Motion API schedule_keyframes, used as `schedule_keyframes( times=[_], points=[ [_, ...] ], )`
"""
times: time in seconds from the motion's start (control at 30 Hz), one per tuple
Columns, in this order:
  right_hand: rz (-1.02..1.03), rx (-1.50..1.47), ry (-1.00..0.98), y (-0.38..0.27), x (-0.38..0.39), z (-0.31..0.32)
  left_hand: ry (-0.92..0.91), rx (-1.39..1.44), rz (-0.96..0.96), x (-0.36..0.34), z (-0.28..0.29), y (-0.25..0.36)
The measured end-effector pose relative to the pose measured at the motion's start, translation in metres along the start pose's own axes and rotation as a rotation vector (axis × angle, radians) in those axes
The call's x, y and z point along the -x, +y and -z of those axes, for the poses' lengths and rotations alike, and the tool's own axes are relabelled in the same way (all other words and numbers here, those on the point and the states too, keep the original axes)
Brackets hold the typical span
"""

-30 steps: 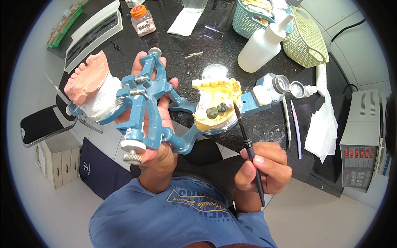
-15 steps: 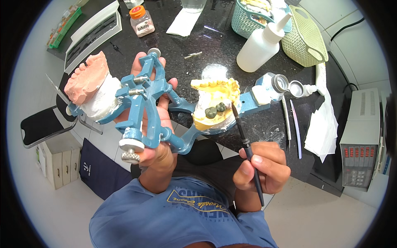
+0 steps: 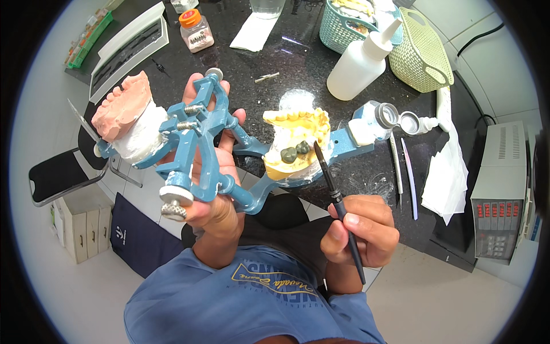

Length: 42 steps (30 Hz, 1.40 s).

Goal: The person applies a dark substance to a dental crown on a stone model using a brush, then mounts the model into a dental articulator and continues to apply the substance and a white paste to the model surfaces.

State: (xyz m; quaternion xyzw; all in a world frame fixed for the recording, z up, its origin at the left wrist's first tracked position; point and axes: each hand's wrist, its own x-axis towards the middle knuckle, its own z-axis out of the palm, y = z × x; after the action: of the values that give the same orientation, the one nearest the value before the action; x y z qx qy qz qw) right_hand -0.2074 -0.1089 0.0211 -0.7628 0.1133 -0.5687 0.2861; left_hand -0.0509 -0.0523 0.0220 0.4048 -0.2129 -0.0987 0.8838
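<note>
My left hand (image 3: 220,166) is wrapped round the frame of a blue dental articulator (image 3: 207,146), which lies opened out. On its left arm sits a pink dental cast (image 3: 122,106) on white plaster. The right arm carries a yellow dental cast (image 3: 306,123) with two dark grey-green crowns (image 3: 290,155) side by side on its near side. Between thumb and fingers, my right hand (image 3: 364,229) holds a black brush (image 3: 338,206) like a pen. The brush's dark tip is at the yellow cast's edge, just right of the crowns; whether it touches cannot be told.
A white squeeze bottle (image 3: 355,67) and two baskets, one teal (image 3: 338,31) and one green (image 3: 421,51), stand at the back right. Small open jars (image 3: 387,114), thin tools (image 3: 410,178) and white tissue (image 3: 447,183) lie right. An orange-capped jar (image 3: 196,31) stands back left.
The brush tip has shifted slightly up and left along the yellow cast, and the right hand moved a little with it. The articulator has tilted slightly in my left hand.
</note>
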Motion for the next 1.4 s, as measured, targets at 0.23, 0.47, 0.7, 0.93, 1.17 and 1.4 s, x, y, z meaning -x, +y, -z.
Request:
schedule_keyframes(
  times=[0.23,0.47,0.7,0.93,1.17,1.4],
  points=[
    [0.006,-0.002,0.027,0.000,0.002,0.000,0.006,-0.010,0.015,0.000,-0.002,0.001],
    [0.047,0.068,-0.012,0.000,0.000,-0.003,-0.009,-0.015,0.013,0.000,0.000,0.001],
    [0.050,0.042,0.018,0.001,0.001,-0.001,-0.083,-0.019,-0.033,0.001,0.006,-0.002],
    [0.104,-0.049,0.094,0.004,0.008,0.004,-0.109,-0.001,-0.022,0.001,0.007,-0.001],
    [-0.217,0.086,0.321,-0.007,0.014,0.036,0.062,0.103,0.184,-0.006,0.006,0.007],
    [-0.608,0.120,0.371,-0.017,0.026,0.097,-0.039,0.032,0.051,-0.008,0.003,-0.001]
  ],
)
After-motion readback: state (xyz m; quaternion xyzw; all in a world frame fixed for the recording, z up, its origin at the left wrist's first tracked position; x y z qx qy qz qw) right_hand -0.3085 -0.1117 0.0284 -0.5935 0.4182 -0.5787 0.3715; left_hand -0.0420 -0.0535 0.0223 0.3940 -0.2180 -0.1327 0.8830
